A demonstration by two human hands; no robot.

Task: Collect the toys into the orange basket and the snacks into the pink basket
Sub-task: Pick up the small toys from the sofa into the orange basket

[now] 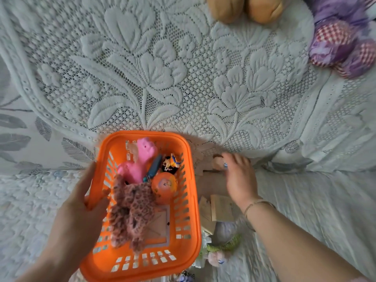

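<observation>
A white lace bedspread with raised flower patterns covers most of the bed. To its left lies a pale sheet printed with grey leaves. At the top edge sit two tan plush feet, side by side. In the top right corner is a purple plush toy with red-checked patches. Lower right, a plain pale blue quilted cover stretches out, blurred.

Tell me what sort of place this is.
Probably a bedroom at home: a white lace bedspread covers a wide soft surface, plush toys sit at its far edge, and a leaf-print sheet shows beside the lace.
</observation>
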